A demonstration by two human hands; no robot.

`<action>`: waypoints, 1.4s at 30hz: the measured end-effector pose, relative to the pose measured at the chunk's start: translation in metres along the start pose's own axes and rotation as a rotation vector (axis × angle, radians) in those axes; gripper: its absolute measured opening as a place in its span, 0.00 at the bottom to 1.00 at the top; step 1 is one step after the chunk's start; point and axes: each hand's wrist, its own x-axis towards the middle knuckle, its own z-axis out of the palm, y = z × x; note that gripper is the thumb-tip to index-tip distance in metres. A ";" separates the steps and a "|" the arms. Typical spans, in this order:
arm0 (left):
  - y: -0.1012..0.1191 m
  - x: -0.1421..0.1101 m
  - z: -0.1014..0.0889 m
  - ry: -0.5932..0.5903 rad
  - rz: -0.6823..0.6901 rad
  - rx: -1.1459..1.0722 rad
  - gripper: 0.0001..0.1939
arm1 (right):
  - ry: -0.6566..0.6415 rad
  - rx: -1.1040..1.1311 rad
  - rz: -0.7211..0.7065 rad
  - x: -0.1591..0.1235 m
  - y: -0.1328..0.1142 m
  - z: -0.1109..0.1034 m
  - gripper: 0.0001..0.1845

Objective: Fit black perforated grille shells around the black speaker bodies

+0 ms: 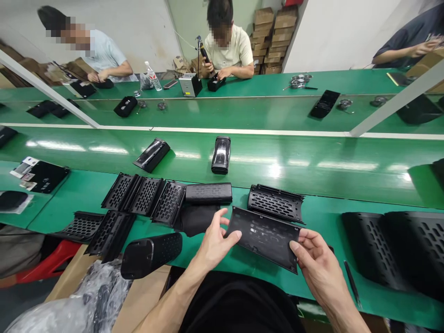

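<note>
A thin, curved black plastic speaker panel point(265, 238) is held tilted above the green bench, its smooth inner face toward me. My right hand point(317, 259) pinches its right end, thumb on the near face and fingers behind. At the left end is my left hand point(217, 238), its thumb over the edge and its fingertips at the upper corner, partly hidden behind the panel. Just beyond lies another slotted panel point(275, 202). Left of my hands, a black cloth-like piece point(197, 219) lies below a closed shell point(208, 193).
Several slotted panels point(140, 196) lie at the left, near a black speaker housing point(152, 254) at the bench edge. Large slotted housings point(388, 249) and a black pen-like tool point(352, 282) are at right. Speakers point(221, 155) sit on the green belt. Co-workers point(229, 51) work opposite.
</note>
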 end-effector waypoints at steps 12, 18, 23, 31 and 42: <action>0.019 -0.009 -0.001 -0.091 0.821 0.684 0.07 | -0.006 0.172 0.110 -0.006 -0.008 0.014 0.31; 0.019 -0.006 -0.001 -0.122 0.833 0.635 0.06 | -0.007 0.212 0.128 -0.008 -0.012 0.017 0.31; 0.017 -0.005 -0.002 -0.103 0.871 0.605 0.04 | -0.031 0.227 0.129 -0.007 -0.004 0.011 0.30; 0.020 -0.009 -0.004 -0.100 0.850 0.548 0.11 | -0.049 0.263 0.131 -0.007 -0.009 0.013 0.28; 0.000 0.025 -0.018 -0.253 -0.196 -0.495 0.27 | -0.148 0.298 0.276 -0.005 -0.002 0.003 0.25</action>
